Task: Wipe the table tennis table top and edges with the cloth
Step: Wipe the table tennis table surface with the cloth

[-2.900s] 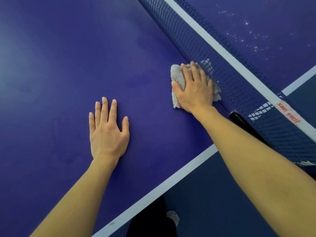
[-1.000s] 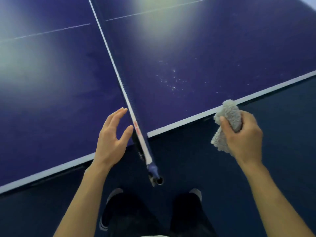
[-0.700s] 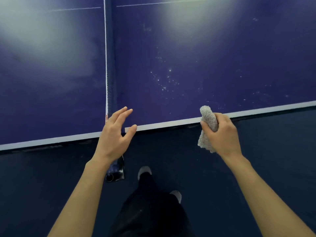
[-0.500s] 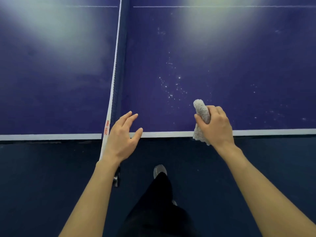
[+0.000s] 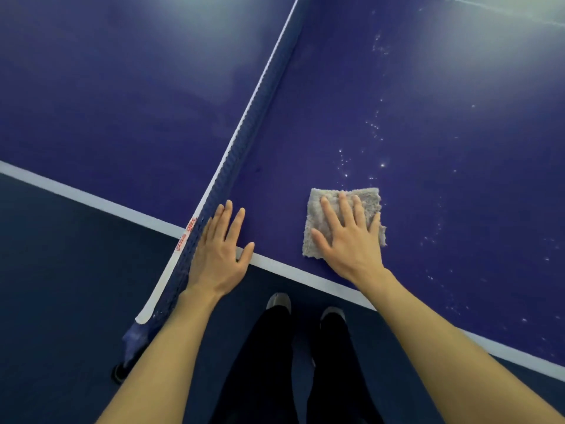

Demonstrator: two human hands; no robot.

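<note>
The blue table tennis table (image 5: 458, 123) fills the upper view, with a white edge line (image 5: 284, 267) along its near side. A grey cloth (image 5: 316, 228) lies flat on the right half, just inside that line. My right hand (image 5: 351, 237) presses on the cloth with straight, spread fingers. My left hand (image 5: 221, 249) rests flat on the table edge right beside the net, fingers straight. White specks (image 5: 374, 130) dot the surface beyond the cloth and to its right.
The net (image 5: 253, 117) with its white top band runs diagonally from upper middle down to a clamp post (image 5: 131, 347) beyond the table's side. Dark blue floor (image 5: 61, 286) lies below the edge. My legs and shoes (image 5: 278, 301) stand close to the table.
My right hand has moved from gripping the bunched cloth at the edge to pressing it flat on the table. My left hand has come down onto the edge beside the net.
</note>
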